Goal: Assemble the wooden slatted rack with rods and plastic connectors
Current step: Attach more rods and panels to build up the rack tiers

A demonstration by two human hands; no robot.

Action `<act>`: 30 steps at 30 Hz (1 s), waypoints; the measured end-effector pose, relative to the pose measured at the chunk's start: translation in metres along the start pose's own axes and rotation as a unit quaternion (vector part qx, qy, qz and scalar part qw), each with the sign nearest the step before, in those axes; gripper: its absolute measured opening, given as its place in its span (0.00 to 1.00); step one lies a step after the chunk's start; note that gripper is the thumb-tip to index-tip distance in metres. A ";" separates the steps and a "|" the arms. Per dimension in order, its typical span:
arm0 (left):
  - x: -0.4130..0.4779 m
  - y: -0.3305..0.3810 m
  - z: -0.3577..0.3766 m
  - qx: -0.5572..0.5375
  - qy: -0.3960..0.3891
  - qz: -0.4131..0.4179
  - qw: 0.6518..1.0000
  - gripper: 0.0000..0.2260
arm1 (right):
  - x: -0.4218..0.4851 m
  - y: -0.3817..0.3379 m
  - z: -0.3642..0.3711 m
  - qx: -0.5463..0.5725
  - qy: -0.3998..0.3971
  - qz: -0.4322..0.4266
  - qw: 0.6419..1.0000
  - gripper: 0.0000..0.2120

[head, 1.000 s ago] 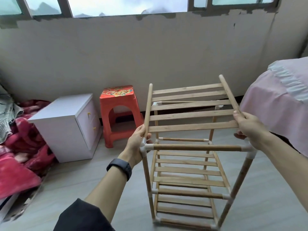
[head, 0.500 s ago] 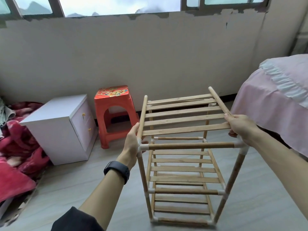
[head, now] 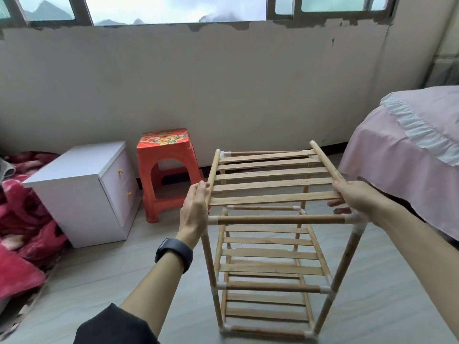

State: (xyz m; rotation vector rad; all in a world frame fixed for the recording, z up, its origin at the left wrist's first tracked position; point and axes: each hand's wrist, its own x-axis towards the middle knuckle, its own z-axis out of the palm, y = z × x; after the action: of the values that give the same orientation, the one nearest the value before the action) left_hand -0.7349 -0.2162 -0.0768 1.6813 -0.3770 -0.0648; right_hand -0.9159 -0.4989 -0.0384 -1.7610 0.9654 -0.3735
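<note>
From the head camera, the half-built rack [head: 269,268] stands upright on the floor [head: 397,294], just beside the bed [head: 409,150] with its pink cover. Its posts and rods meet in white plastic connectors [head: 213,220], and two slatted shelves already sit inside the frame, one near the bottom and one at mid-height.

Both hands hold a loose slatted panel [head: 273,184] over the top of the rack. The left hand [head: 195,209] grasps the panel's left side rod near its front end, fingers curled round the wood. The right hand [head: 357,199] grips the right side rod at the matching spot, thumb on top and fingers tucked beneath the nearest slat. The panel's near edge hangs just above the front rod [head: 280,219] without touching it. Its far end lies down by the rear connectors (whether it is seated there cannot be told).

A dark watch [head: 173,253] circles the left wrist. To the left of the rack, a red plastic stool [head: 165,155] and a white cabinet [head: 82,184] stand against the wall [head: 223,83], with a red blanket [head: 27,219] heaped at the far left.
</note>
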 end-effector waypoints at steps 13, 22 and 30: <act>0.001 -0.001 0.006 0.134 0.079 -0.007 0.988 0.24 | -0.002 0.015 0.005 0.029 0.059 -0.046 0.997 0.21; -0.030 0.033 0.056 0.468 -0.049 0.337 0.816 0.21 | -0.008 0.015 0.000 0.137 0.008 -0.024 0.990 0.17; -0.073 0.043 0.146 0.461 -0.191 0.437 0.749 0.31 | -0.044 0.024 -0.002 0.352 -0.120 0.038 0.928 0.17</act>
State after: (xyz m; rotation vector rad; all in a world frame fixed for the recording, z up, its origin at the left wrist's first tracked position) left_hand -0.8501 -0.3392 -0.0696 2.2598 -1.7023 0.5764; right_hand -0.9549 -0.4705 -0.0509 -1.0771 0.6115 -0.3831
